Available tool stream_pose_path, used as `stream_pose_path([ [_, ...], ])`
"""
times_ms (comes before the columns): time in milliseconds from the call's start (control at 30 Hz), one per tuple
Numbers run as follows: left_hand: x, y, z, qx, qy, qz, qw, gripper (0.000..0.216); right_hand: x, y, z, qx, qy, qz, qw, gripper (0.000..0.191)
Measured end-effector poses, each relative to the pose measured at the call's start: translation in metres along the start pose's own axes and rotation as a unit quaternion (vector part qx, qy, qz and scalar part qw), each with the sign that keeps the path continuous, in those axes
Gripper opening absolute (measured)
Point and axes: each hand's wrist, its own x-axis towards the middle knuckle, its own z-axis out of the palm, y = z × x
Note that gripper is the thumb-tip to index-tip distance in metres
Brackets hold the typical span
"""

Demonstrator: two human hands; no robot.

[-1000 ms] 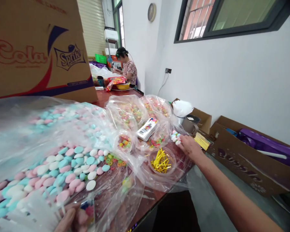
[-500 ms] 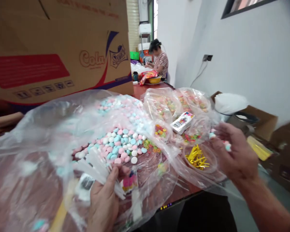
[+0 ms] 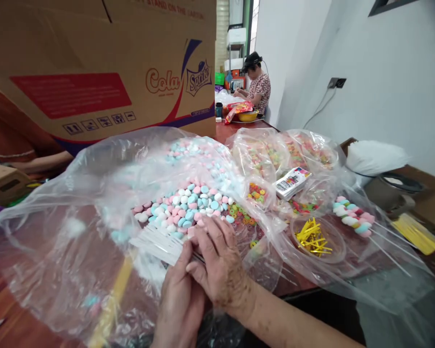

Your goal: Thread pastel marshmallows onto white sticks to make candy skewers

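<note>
My left hand (image 3: 179,302) is closed round a fanned bundle of thin white sticks (image 3: 157,240) at the near edge of the table. My right hand (image 3: 221,268) lies over it, fingertips and thumb pinching the sticks at their near end. Just beyond the hands, a heap of pink, blue and white marshmallows (image 3: 188,208) sits in a big open clear plastic bag (image 3: 76,203). Two or three finished marshmallow skewers (image 3: 353,220) lie on the plastic to the right, apart from both hands.
A clear bowl of gold twist ties (image 3: 313,238), bags of coloured ring candies (image 3: 256,191) and a small printed packet (image 3: 293,181) lie right of the heap. A large Cola/Sprite carton (image 3: 112,72) stands behind. A metal pot (image 3: 398,186) and yellow pack (image 3: 416,233) sit right. Another person (image 3: 258,84) works at the far end.
My right hand left the marshmallow skewers lying at the right and came back onto the sticks in my left hand. The view swung left and down.
</note>
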Motion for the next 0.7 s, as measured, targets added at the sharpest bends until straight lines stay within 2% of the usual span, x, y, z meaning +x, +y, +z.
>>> stream_pose_path([
  [100, 0.002, -0.005, -0.003, 0.021, -0.016, 0.035, 0.999, 0.024, 0.001, 0.004, -0.002, 0.054, -0.002, 0.032, 0.998, 0.054],
  [200, 0.001, -0.008, -0.009, 0.099, -0.049, 0.045, 0.993, 0.025, 0.002, 0.007, -0.012, 0.152, -0.016, 0.095, 0.984, 0.044],
  [267, 0.0, -0.012, -0.013, 0.175, -0.079, 0.02, 0.981, 0.026, 0.004, 0.01, -0.017, 0.225, -0.035, 0.173, 0.958, 0.029],
  [333, -0.001, -0.017, -0.016, 0.237, -0.103, 0.002, 0.966, 0.036, 0.006, 0.016, -0.019, 0.298, -0.059, 0.248, 0.92, 0.016],
  [433, -0.002, -0.023, -0.02, 0.268, -0.11, 0.017, 0.957, 0.044, 0.008, 0.022, -0.015, 0.379, -0.076, 0.32, 0.865, 0.015],
  [500, -0.002, -0.025, -0.021, 0.272, -0.104, 0.032, 0.956, 0.045, 0.009, 0.023, -0.012, 0.401, -0.087, 0.354, 0.84, 0.015],
  [600, 0.0, -0.025, -0.021, 0.265, -0.111, 0.048, 0.957, 0.044, 0.009, 0.021, -0.009, 0.403, -0.116, 0.391, 0.819, 0.013],
  [667, 0.003, -0.024, -0.023, 0.249, -0.11, 0.061, 0.96, 0.04, 0.012, 0.021, -0.011, 0.398, -0.148, 0.389, 0.817, 0.015],
  [700, 0.005, -0.023, -0.025, 0.242, -0.104, 0.067, 0.962, 0.039, 0.015, 0.024, -0.013, 0.388, -0.161, 0.376, 0.826, 0.015],
])
